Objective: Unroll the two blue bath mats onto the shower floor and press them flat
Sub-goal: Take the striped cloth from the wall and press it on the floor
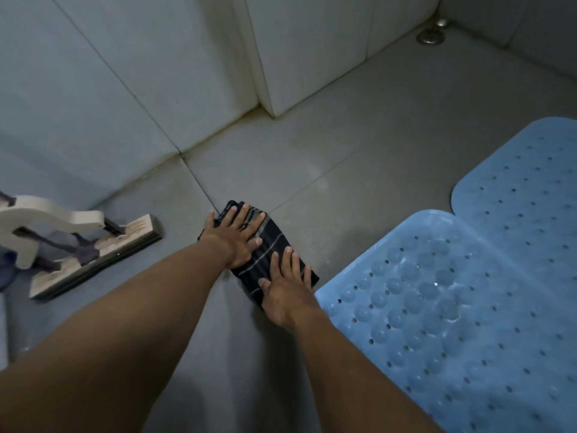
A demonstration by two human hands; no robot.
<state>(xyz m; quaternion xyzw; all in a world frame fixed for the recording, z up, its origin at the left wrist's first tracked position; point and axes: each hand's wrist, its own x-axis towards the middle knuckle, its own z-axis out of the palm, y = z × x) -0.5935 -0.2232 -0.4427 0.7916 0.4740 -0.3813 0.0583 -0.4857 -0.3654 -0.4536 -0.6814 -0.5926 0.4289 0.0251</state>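
Grey shower floor (359,126) tiles meet white walls. Left hand (237,237) and right hand (285,295) lie flat, fingers spread, pressing a dark striped cloth (268,257) at centre, gripping nothing. Two blue bath mats (468,307) lie unrolled at 4 o'clock, touching. Squeegee mop head (93,248) rests at 9 o'clock.

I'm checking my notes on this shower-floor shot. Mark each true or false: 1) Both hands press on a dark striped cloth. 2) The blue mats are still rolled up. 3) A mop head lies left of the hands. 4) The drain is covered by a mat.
1) True: the left hand and right hand lie flat on the dark striped cloth.
2) False: the blue mats lie unrolled.
3) True: the mop head is there.
4) False: the drain is uncovered.
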